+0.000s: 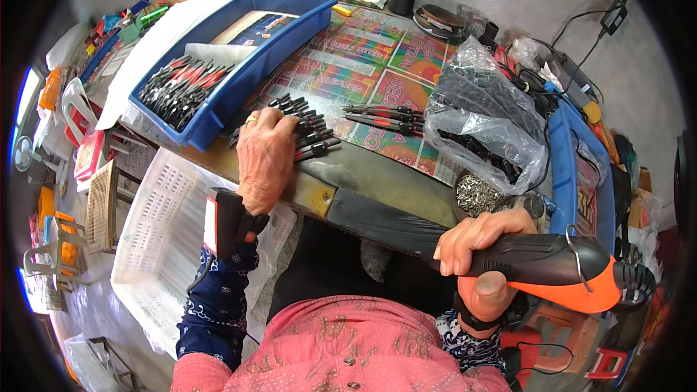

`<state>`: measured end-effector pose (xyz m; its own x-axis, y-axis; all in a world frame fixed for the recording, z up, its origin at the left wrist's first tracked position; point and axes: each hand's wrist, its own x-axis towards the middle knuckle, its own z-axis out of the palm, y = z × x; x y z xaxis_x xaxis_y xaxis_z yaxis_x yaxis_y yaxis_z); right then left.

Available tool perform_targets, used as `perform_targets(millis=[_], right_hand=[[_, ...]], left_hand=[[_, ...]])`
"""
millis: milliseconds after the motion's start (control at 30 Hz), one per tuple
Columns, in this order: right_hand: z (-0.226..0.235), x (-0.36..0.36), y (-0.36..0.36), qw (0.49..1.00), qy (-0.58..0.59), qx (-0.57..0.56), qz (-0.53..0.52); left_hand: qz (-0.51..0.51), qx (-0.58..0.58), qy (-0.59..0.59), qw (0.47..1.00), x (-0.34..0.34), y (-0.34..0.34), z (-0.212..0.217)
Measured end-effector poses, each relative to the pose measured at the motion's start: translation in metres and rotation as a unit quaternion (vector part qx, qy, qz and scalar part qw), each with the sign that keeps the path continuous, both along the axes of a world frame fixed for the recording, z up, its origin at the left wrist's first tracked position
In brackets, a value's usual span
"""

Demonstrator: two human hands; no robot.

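Observation:
My left hand (267, 151) curls down over a row of slim black-and-red pen-like pieces (314, 136) at the table's near edge; its fingertips are partly hidden. In my right hand (483, 243) is a black-and-orange electric screwdriver (550, 255), its corded end pointing right. The tool's tip is hidden behind the fingers. A second bundle of black-and-red pieces (385, 119) lies farther right on the table. Just beyond the right hand, a small round dish holds many small metal screws (479, 196).
At the back left, a blue tray (210, 122) holds many more such pieces. A clear plastic bag (479, 94) lies on the right of the table (363, 174), with a blue bin (563, 167) beside it. Below the left forearm stands a white plastic basket (138, 250).

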<state>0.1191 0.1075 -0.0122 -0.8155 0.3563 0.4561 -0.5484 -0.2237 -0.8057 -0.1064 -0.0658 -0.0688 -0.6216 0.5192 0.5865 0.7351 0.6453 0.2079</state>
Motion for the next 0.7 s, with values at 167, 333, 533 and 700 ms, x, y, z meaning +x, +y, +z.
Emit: perform_targets(millis=[167, 333, 533, 700], right_hand=[[0.000, 0.000, 0.005, 1.000, -0.002, -0.013, 0.005], [-0.002, 0.000, 0.006, 0.998, -0.025, 0.011, -0.062], [-0.005, 0.004, 0.015, 0.998, -0.027, -0.009, -0.054], [-0.009, 0.005, 0.018, 0.998, -0.034, -0.017, -0.046]], left_hand=[[-0.041, 0.030, 0.056, 0.997, -0.001, 0.030, 0.004], [-0.177, 0.044, 0.024, 0.983, 0.009, 0.079, 0.004], [-0.204, 0.004, 0.025, 0.979, 0.010, 0.105, -0.004], [-0.190, -0.034, 0.005, 0.981, 0.007, 0.111, -0.010]])
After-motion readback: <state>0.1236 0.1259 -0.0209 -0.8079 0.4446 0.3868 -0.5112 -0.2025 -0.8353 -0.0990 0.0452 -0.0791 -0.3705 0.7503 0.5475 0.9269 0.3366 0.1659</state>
